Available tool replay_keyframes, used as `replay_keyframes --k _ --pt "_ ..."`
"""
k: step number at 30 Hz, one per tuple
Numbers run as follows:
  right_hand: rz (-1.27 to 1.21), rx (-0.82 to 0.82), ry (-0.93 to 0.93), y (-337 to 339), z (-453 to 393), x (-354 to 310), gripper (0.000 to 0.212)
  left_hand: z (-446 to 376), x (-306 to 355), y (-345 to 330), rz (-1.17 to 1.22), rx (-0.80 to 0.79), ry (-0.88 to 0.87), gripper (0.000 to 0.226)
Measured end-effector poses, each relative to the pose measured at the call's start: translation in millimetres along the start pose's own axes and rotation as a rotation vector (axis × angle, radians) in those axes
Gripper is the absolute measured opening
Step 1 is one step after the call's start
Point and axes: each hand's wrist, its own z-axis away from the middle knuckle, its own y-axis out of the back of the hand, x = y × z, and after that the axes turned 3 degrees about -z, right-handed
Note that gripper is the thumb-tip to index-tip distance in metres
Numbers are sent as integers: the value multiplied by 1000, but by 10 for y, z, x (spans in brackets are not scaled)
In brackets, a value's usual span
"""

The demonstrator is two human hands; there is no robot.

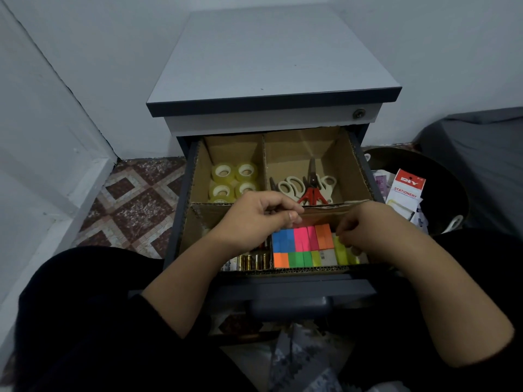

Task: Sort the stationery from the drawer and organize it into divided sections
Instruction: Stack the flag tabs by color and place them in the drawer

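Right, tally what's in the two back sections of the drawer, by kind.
Tape rolls: 5 (one only partly in view)
Scissors: 3 pairs (1 red-handled, 2 cream-handled, as far as the overlap shows)
Total: 8

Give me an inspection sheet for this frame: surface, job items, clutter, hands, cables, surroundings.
Surface: open drawer of a grey cabinet, lined with cardboard dividers.
Job's things: tape rolls back left; scissors back right; coloured sticky notes front right; batteries front left.
Clutter: stationery pack and other packets in a dark basin to the right.
Hands: left hand over the front sections, fingers curled, hold unclear; right hand fingering the yellow notes.
Cables: nothing seen.
Surroundings: white walls, patterned tile floor, dark cloth at right.
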Motion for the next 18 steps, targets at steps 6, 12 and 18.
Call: replay_keyframes --k 6,12,18 --pt "-176 -35 29 -178 -20 -7 22 -12 -17 -2 -1 0 -3 20" --pt "-89 -7 48 -232 -53 -47 25 -8 -10 3 -13 1 -2 19" --pt "7 -14 46 -211 -22 -54 22 -7 -3 7 -21 -2 -1 19"
